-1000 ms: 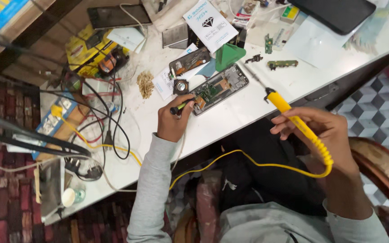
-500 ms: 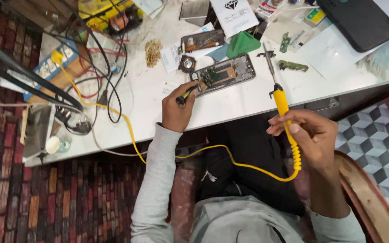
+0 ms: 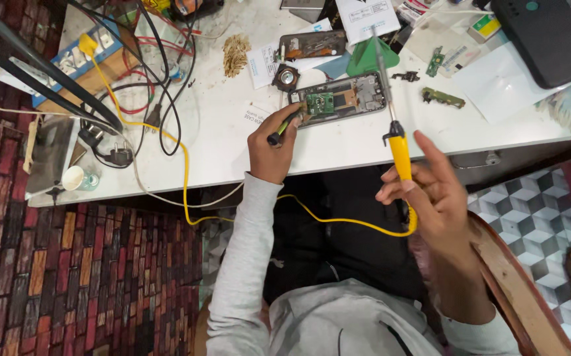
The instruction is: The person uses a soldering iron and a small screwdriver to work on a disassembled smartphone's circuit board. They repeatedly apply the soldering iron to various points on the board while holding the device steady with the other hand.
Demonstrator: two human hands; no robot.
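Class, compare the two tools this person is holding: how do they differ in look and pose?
The soldering iron in the right hand is long, yellow-handled and corded, raised above the table; the small tool in the left hand is short, dark and green-tipped, touching the opened phone. Both point toward it.

— Where's your left hand?

— Your left arm is stretched forward in its grey sleeve, wrist nearly straight. The hand is curled in a pen grip, thumb and fingers pinched shut on a thin tool, fingertips pointing away from you.

— And the right?

— Your right hand is held closer to your body, forearm bent up from the elbow. Thumb and lower fingers clasp a yellow handle, while the forefinger sticks out loose and straight
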